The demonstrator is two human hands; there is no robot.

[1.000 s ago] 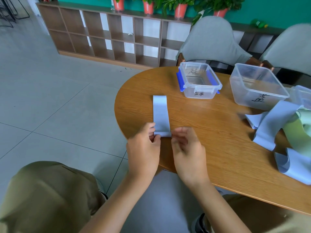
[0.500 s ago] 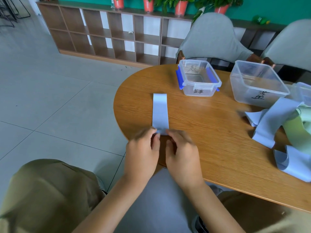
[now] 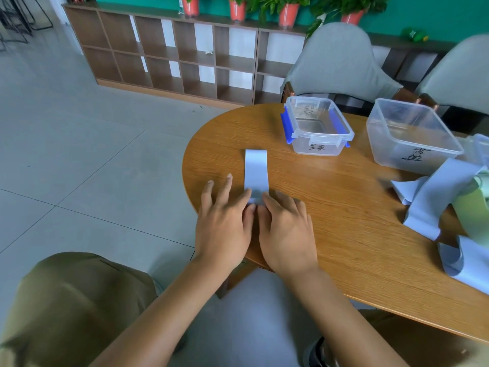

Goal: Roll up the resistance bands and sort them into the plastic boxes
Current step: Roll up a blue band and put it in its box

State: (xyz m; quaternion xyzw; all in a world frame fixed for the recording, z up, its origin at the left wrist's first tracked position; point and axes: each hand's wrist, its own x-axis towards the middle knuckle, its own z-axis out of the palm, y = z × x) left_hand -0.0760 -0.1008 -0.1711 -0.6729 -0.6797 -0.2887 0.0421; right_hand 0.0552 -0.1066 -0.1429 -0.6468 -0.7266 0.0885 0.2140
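Grey tiled floor fills the left; brown cubby shelf runs along the green back wall w/ red plant pots on top. Two grey chairs stand behind the rounded wooden surface.

On the surface, far right: a loose pile of resistance bands, mostly pale blue w/ a green one mixed in, partly cut off by the frame edge. Behind the pile sits a larger clear plastic box w/ handwritten label, no lid. Left of it, apart, a smaller clear box w/ blue clips, also labelled and uncovered. The corner of a third box shows at the right edge.

Near the surface's left edge a pale blue band lies flat, running away from the person; its near end is under the fingertips and looks bunched, though blur makes the roll hard to read.

Left hand & right hand sit side by side, palms down, index fingers pressing the band's near end. Left hand's fingers are straight and spread; right hand's fingers are extended, slightly bent. Neither is clenched.
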